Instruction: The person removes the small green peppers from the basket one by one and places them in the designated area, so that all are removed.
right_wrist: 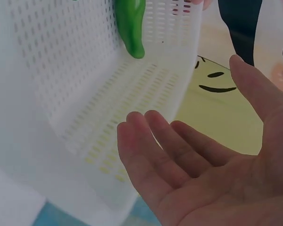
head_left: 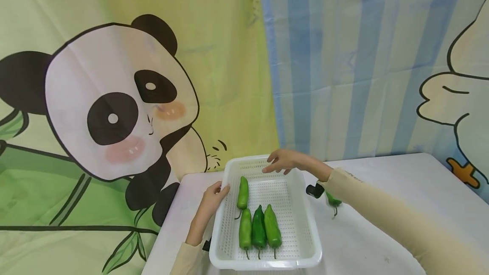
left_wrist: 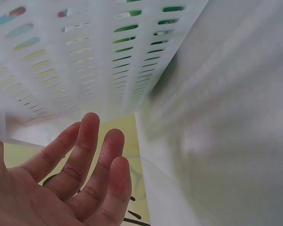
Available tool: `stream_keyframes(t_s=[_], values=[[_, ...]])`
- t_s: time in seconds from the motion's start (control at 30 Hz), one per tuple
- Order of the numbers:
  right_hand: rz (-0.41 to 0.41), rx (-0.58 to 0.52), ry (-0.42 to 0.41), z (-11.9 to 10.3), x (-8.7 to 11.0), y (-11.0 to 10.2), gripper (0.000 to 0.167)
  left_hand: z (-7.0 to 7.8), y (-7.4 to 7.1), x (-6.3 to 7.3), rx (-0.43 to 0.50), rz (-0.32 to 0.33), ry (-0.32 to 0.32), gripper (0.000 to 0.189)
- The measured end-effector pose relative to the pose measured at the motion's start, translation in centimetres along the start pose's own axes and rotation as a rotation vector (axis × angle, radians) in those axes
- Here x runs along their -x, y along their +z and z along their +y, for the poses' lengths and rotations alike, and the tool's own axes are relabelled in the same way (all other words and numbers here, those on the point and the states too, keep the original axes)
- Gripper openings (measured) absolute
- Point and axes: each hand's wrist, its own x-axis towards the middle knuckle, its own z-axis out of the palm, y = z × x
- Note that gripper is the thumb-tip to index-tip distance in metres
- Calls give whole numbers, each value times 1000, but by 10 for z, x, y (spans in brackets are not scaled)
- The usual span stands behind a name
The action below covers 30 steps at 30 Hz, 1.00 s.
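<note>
A white perforated plastic basket (head_left: 302, 224) stands on the table with several green peppers (head_left: 272, 226) lying inside. At its left rim is my left hand (head_left: 210, 200), with the thumb side touching the rim. Relaxed fingers (left_wrist: 87, 146) of that hand extend outside the slotted wall in the left wrist view. Over the basket's far right corner hovers my right hand (head_left: 284, 161), holding nothing. Its fingers are extended and its thumb stands apart in the right wrist view, where one pepper (right_wrist: 131, 26) shows inside the basket.
Another green pepper (head_left: 333, 199) lies on the white-covered table (head_left: 366, 232) right of the basket, partly hidden by my right sleeve (head_left: 382, 211). Behind the table hangs a printed curtain (head_left: 229, 75) with a panda and stripes.
</note>
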Motion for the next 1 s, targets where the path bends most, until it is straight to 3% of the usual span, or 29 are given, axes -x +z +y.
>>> stream_keyframes(t_s=[0.17,0.43,0.57,0.8,1.0], values=[[-49,-81,42,6,-16,10,68,0,0,0,3,0,7,39],[-53,-41,75,1,-34,24,61,0,0,0,9,1,9,39],[-62,-75,101,2,-43,32,59,0,0,0,4,0,13,41],[-73,-200,164,5,-56,45,67,3,1,1,7,-12,9,43],[-73,-206,172,4,-67,57,74,3,0,1,8,-9,7,41]])
